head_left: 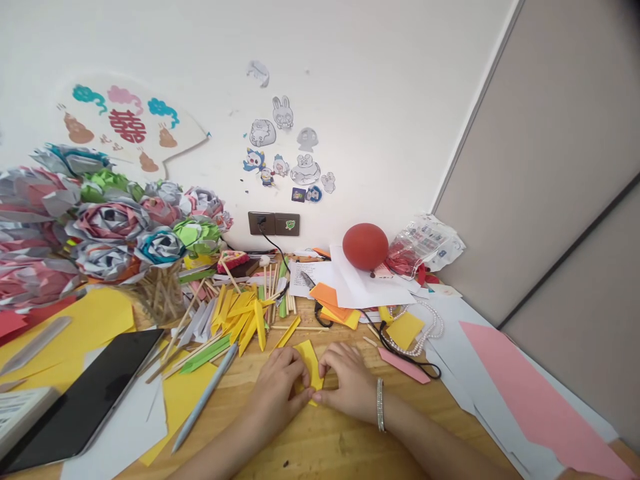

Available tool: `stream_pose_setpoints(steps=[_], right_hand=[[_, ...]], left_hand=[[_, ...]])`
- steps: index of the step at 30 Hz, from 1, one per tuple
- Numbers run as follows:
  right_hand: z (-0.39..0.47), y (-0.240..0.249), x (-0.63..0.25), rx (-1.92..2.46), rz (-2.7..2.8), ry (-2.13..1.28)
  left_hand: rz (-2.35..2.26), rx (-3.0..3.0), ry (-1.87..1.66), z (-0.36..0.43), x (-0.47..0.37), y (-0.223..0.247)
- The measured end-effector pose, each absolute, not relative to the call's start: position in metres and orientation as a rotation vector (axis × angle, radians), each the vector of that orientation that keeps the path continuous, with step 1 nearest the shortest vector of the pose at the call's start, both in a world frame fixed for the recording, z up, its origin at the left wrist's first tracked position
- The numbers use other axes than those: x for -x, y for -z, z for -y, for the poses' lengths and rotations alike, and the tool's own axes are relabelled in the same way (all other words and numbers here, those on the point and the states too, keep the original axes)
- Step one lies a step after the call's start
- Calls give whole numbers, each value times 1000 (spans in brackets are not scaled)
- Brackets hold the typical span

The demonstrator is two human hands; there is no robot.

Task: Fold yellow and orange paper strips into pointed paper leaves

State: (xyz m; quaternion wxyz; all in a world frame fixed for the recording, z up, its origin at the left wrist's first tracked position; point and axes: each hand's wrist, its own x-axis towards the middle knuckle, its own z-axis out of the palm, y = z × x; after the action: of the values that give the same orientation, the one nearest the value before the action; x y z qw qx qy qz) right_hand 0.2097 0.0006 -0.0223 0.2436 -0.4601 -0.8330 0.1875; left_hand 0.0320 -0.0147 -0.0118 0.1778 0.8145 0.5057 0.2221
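Observation:
A small piece of yellow paper lies upright between my two hands, low over the wooden table, its corners folded at the top end. My left hand pinches its left side, fingers curled and thumb near the bottom edge. From the other side my right hand, with a beaded bracelet on the wrist, presses its thumb and fingers on the paper's right edge. Both thumbs nearly meet at the lower end. Just beyond my left hand rests a folded yellow paper strip, near a pile of folded yellow pieces.
A black tablet and a grey pen lie at left. Paper flowers stand behind them in a jar. Scissors, orange paper, a red balloon and a pearl string sit farther back. Pink paper lies right.

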Motion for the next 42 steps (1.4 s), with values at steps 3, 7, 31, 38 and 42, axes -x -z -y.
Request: stream_pose_setpoints(steps=[3, 7, 31, 38, 42], right_hand=[[-2, 22, -212, 1239, 2295, -530], [-4, 22, -213, 1218, 2306, -521], [-5, 14, -219, 1216, 2303, -699], [-12, 16, -231, 1027, 2209, -865], [-13, 15, -227, 1000, 2114, -659]], left_hand=[[-1416, -2312, -643, 15, -32, 12], [-1408, -2308, -669, 15, -31, 13], [-1371, -2561, -875, -3, -2, 12], [-1243, -2617, -779, 7, -7, 8], [-1333, -2414, -729, 12, -10, 2]])
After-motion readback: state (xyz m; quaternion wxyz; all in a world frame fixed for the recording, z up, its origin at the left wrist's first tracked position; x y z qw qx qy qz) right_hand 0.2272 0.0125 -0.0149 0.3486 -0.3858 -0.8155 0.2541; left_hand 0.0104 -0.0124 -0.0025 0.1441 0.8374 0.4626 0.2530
